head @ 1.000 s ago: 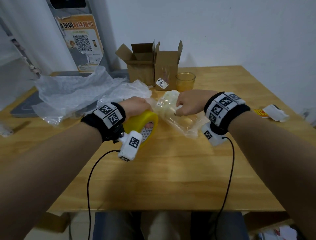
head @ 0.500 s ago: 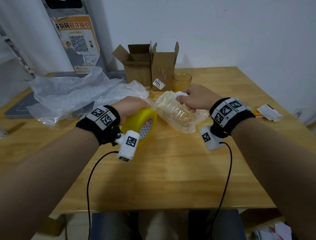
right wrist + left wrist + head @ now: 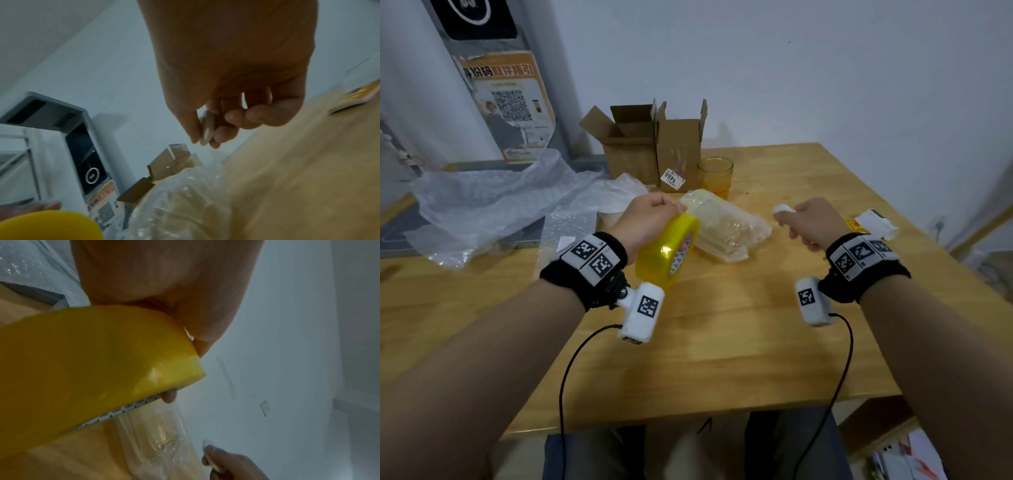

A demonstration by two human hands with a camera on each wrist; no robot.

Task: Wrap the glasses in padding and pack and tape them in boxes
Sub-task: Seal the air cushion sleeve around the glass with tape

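A glass wrapped in clear bubble padding (image 3: pixel 726 229) (image 3: pixel 158 439) (image 3: pixel 185 203) lies on its side on the wooden table (image 3: pixel 722 342). My left hand (image 3: pixel 647 219) grips a yellow roll of tape (image 3: pixel 667 255) (image 3: pixel 82 369) (image 3: pixel 47 225) just left of the bundle, fingers through its core. My right hand (image 3: pixel 808 222) (image 3: pixel 216 126) hovers right of the bundle and pinches a small white flat object (image 3: pixel 784 209) (image 3: pixel 206 131) (image 3: pixel 207 456). An unwrapped amber glass (image 3: pixel 715 176) stands behind the bundle. Two open cardboard boxes (image 3: pixel 650 147) stand at the back.
Loose sheets of bubble wrap (image 3: pixel 500 202) cover the table's left side. A white and orange packet (image 3: pixel 869 224) lies near the right edge. A grey machine with a QR poster (image 3: pixel 510 102) stands behind the table on the left. The wall is close behind.
My right hand has let go of the wrapped bundle and moved right, still holding the small white object. The bundle now lies alone on the table. My left hand still holds the tape.
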